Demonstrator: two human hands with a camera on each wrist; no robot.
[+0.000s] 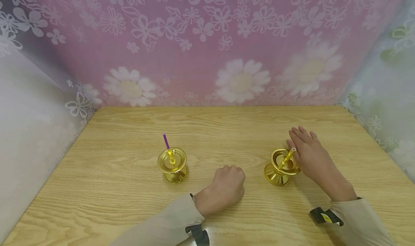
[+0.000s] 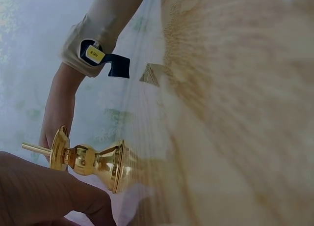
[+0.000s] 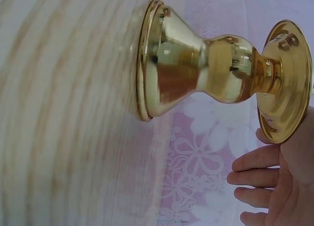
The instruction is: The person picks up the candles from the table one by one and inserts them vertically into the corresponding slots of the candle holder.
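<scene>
Two shiny gold holders, each a dished top on a flared foot, stand upright on the table. From the middle of the left holder [image 1: 175, 176] rises a gold stem with a thin purple stick [image 1: 166, 141] at its upper end. A bare gold tube [image 1: 287, 158] slants up from the right holder [image 1: 276, 178]. My right hand [image 1: 310, 156] lies along the right side of that holder's dish, fingers straight; whether it touches is unclear. Between the holders my left hand [image 1: 227, 188] is curled into a fist, low over the table. Nothing shows in it, though its palm side is hidden.
A wood-grain table [image 1: 220, 130] lies under both hands. Behind it hangs a pink floral backdrop [image 1: 181, 55], with pale floral sheets at the left [image 1: 35, 130] and right [image 1: 386, 80]. Dark straps [image 1: 325, 216] sit at both cuffs.
</scene>
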